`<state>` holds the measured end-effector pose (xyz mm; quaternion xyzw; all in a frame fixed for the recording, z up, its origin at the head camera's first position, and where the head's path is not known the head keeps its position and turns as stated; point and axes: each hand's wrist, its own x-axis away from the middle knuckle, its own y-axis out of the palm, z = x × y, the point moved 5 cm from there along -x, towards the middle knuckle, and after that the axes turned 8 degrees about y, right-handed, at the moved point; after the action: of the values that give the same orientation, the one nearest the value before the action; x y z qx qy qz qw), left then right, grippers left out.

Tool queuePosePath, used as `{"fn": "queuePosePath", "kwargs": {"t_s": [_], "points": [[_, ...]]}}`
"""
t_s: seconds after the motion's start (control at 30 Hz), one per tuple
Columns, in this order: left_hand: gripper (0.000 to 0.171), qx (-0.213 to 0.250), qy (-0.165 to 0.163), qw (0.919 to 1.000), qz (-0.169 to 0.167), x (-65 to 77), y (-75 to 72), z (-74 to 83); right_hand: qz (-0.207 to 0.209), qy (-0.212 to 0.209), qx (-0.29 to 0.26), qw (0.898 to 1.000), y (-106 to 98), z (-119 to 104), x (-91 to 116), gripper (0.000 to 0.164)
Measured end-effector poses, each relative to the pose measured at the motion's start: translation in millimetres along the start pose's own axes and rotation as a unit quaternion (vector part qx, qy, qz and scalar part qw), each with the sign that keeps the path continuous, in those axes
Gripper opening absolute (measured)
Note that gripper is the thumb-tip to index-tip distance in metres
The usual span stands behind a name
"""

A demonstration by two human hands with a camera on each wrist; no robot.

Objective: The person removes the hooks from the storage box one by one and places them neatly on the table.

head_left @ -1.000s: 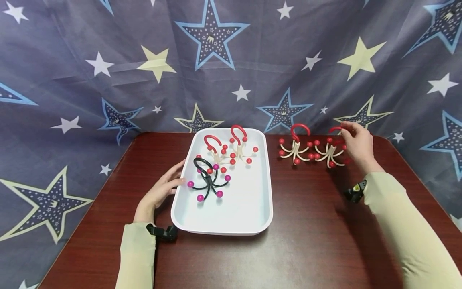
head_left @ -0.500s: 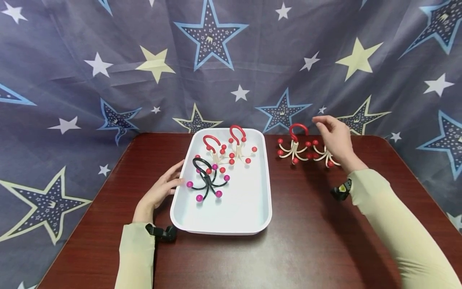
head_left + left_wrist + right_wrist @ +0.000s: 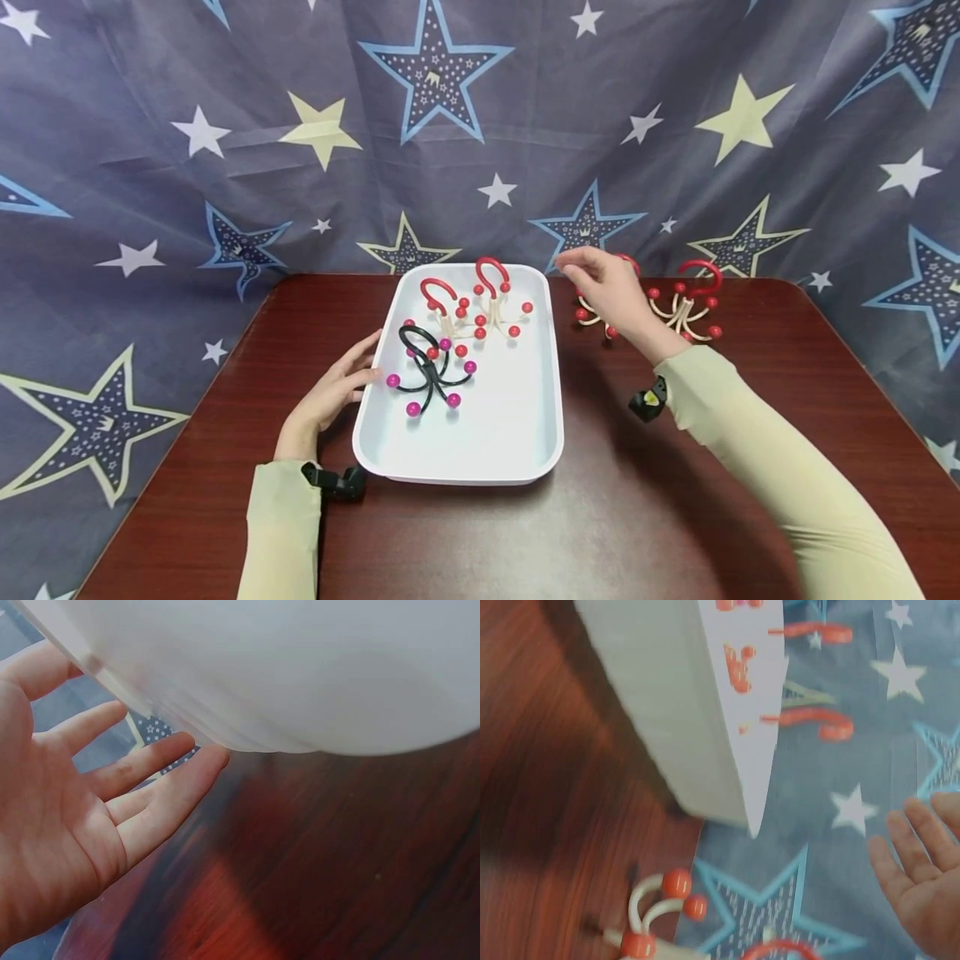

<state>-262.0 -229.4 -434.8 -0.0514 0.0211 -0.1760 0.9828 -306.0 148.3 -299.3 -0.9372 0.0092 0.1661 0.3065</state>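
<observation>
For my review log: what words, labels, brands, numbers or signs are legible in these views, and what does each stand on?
None: no words, brands or numbers can be read.
Backdrop: only printed stars, some with small crowns.
Device on the right wrist: a yellow patch, too small to tell whether it bears text.
White tray: no visible marking.

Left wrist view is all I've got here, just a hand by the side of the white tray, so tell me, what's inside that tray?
Observer: From the head view, the white tray holds three hooks: one black hook and two cream-and-red hooks.
Operator: Anything outside it?
Observer: Yes, two further hooks on the table, right of the tray, one partly hidden.
Operator: Is anything being carried?
Observer: Nothing I can see; the right hand looks empty in the right wrist view.
</observation>
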Motion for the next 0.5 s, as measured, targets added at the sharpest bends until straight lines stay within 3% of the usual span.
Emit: {"fn": "queuePosePath", "kwargs": {"t_s": [0.5], "points": [[0.065,-0.002,0.0,1.0,0.0,0.6,0.1,0.3,-0.144,-0.024,-0.019,0.989,77.5,-61.5,1.1,0.026]]}}
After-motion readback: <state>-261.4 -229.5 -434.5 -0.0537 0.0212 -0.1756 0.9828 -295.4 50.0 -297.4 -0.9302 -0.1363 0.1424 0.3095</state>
